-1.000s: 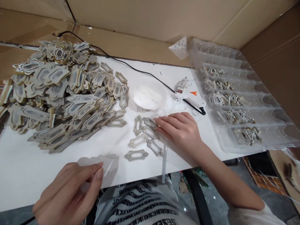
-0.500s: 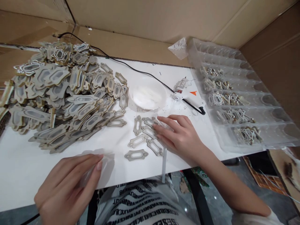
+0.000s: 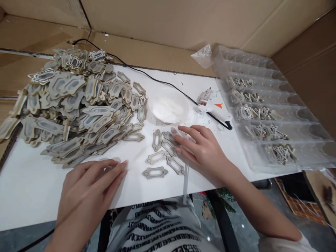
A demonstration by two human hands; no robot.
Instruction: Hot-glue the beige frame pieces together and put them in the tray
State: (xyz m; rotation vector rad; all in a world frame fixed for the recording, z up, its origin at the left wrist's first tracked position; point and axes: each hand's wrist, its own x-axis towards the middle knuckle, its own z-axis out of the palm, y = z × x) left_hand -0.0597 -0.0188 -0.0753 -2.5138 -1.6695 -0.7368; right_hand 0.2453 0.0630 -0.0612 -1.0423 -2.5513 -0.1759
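My right hand point(image 3: 202, 147) is spread low over a small group of flat grey frame-shaped pieces, its fingertips at the edge of the upper ones. One loose grey piece point(image 3: 155, 172) lies at the near side of this group, and another point(image 3: 156, 140) stands lengthwise at its left. A clear stick point(image 3: 186, 185) pokes out below my right hand and past the table edge. My left hand point(image 3: 91, 185) rests on the white table with its fingers stretched forward, near the big pile of grey pieces point(image 3: 99, 122). Nothing shows plainly in it, though its underside is hidden.
A round white dish point(image 3: 168, 105) stands at mid table. Right of it lies a white glue gun point(image 3: 210, 106) with a black cable point(image 3: 157, 81). A clear compartment tray point(image 3: 301, 136) with patterned pieces fills the right side. Cardboard walls point(image 3: 157, 21) rise behind.
My left hand has moved forward and right, turning flatter on the table. My right hand stays over the same pieces. The view has shifted slightly.
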